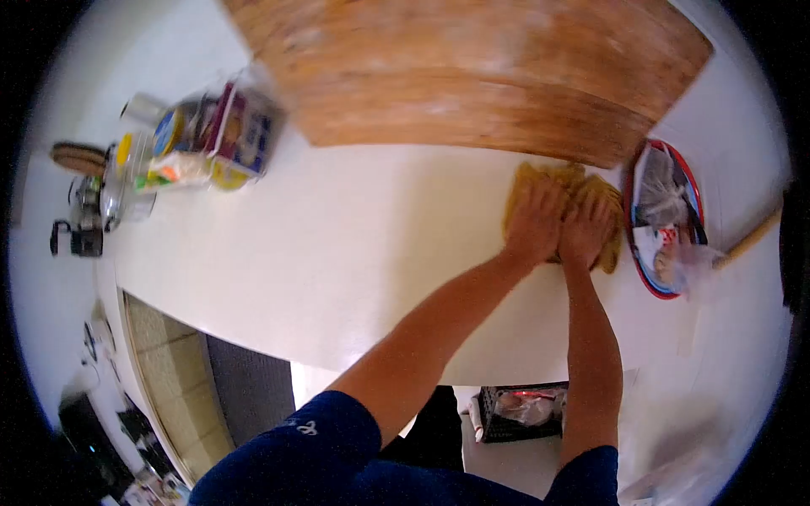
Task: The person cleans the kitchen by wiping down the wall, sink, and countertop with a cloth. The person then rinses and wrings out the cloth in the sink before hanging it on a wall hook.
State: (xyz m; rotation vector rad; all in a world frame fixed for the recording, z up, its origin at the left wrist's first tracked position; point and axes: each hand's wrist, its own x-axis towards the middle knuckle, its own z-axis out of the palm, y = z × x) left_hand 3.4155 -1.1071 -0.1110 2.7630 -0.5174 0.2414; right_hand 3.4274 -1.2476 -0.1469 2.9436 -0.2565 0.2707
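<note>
Apparently flattened to spread pressure: left hand (535, 223) and right hand (585, 229) side by side, fingers (540, 196) outstretched, ungripping, atop yellow cloth (577, 180), right side of surface (337, 253), beside red-rimmed basket (696, 187).

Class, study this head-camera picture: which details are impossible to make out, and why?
All in the head view:
- Middle of the yellow-brown cloth: covered by the left hand and right hand.
- Far part of the wooden board: cut off by the top edge.
- Lettering on the dark red package: blurred.
- Back of the crate: hidden under the counter.
</note>
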